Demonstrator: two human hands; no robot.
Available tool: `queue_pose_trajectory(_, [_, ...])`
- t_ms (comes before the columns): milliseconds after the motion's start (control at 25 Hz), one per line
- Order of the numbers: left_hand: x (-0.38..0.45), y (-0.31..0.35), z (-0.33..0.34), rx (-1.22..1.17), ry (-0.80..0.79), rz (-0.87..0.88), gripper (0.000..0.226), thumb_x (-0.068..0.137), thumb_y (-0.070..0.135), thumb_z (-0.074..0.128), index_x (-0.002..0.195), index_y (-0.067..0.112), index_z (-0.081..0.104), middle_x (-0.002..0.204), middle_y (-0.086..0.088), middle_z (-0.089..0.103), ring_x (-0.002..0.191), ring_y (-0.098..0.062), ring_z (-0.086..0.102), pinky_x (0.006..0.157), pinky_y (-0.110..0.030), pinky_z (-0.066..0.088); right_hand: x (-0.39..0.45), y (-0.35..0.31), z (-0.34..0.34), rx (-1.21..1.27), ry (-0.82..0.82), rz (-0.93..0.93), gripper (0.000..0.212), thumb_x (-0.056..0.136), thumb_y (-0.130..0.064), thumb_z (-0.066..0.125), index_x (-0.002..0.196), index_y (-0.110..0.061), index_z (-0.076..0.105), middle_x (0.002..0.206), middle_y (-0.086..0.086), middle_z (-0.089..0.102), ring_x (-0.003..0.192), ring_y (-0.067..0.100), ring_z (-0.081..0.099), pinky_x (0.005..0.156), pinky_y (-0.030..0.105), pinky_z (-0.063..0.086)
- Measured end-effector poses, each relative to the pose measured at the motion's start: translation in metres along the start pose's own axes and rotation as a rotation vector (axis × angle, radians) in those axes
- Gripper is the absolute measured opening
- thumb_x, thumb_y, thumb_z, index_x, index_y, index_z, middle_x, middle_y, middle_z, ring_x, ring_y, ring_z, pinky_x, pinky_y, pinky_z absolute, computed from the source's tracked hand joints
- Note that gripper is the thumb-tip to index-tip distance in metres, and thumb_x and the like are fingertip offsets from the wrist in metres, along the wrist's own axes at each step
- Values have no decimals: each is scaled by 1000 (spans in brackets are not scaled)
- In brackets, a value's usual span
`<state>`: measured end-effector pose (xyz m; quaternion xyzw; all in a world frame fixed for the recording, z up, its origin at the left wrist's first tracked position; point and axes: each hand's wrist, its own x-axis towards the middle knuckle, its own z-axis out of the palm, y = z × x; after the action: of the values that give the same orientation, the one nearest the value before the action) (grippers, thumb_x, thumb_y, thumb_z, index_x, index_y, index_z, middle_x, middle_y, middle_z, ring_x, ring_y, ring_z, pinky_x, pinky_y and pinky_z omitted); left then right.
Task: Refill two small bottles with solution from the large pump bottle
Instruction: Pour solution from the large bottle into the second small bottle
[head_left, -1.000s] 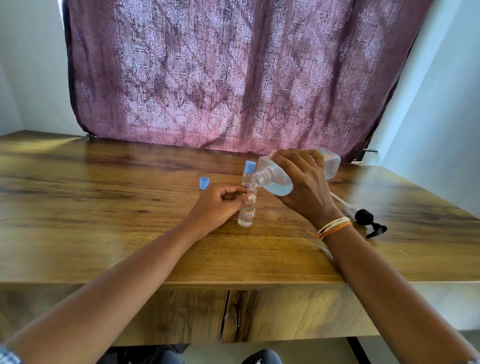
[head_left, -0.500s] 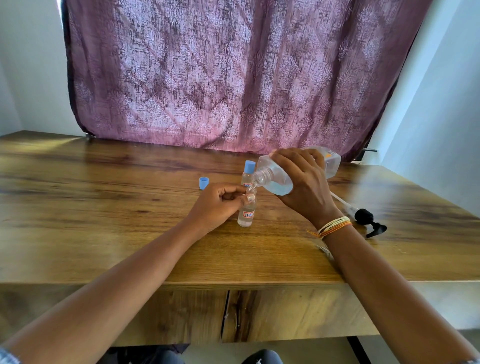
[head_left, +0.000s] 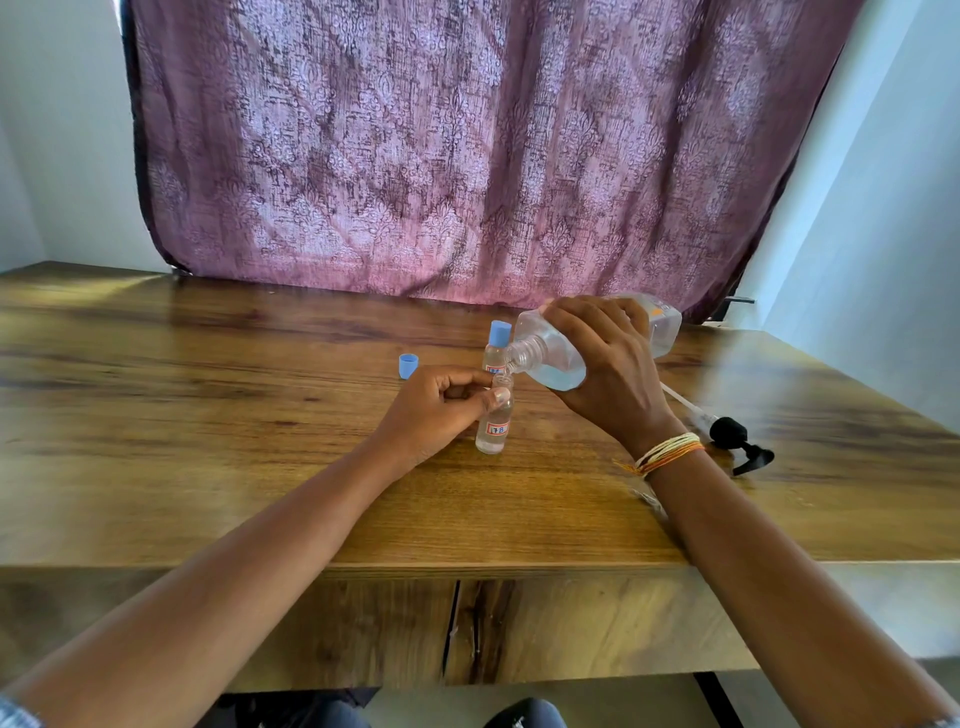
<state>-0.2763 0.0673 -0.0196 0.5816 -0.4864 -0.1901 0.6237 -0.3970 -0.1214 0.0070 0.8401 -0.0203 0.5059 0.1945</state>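
My right hand (head_left: 608, 374) grips the large clear bottle (head_left: 556, 358), tipped on its side with its open neck over the mouth of a small uncapped bottle (head_left: 494, 423). That small bottle stands upright on the table with clear liquid in it, and my left hand (head_left: 441, 408) pinches it near the neck. Just behind it stands a second small bottle (head_left: 496, 345) with a blue cap on. A loose blue cap (head_left: 408, 365) lies to the left on the wood. The black pump head with its tube (head_left: 727, 434) lies on the table to the right.
The wooden table (head_left: 208, 441) runs wide to both sides, its front edge close to me. A purple patterned curtain (head_left: 467, 156) hangs behind the table. White walls flank it left and right.
Hardly anything differs. The large bottle stays tipped over the small bottle and both hands keep their grip.
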Motion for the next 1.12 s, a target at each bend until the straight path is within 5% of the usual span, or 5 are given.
queue_pose_trajectory(280, [0, 1, -1, 40, 8, 1, 19, 85, 18, 69, 86, 36, 72, 89, 1, 77, 84, -10, 72, 72, -18, 58, 0, -2, 0, 19, -4, -2, 47, 78, -40, 72, 118, -22, 56, 116, -1, 66, 108, 23, 61, 88, 46, 41])
queue_pose_trajectory(520, [1, -2, -1, 63, 19, -31, 14, 84, 20, 70, 94, 30, 73, 97, -11, 76, 96, -29, 71, 89, -47, 57, 0, -6, -3, 51, -48, 42, 50, 75, -40, 74, 117, -18, 59, 117, 1, 66, 109, 24, 62, 87, 46, 42])
queue_pose_trajectory(760, [2, -4, -2, 49, 23, -32, 15, 84, 18, 71, 96, 27, 74, 96, -5, 77, 93, -20, 73, 87, -48, 58, 2, -14, -5, 160, -47, 142, 55, 69, -42, 77, 115, -19, 58, 113, -1, 66, 101, 23, 61, 83, 44, 45])
queue_pose_trajectory(1120, [5, -8, -3, 29, 4, -38, 18, 86, 16, 69, 101, 23, 74, 98, -1, 77, 94, -18, 73, 81, -37, 60, 32, 5, 0, 668, 104, 782, 65, 54, -34, 88, 108, -27, 53, 96, -12, 66, 85, 1, 63, 76, 17, 51])
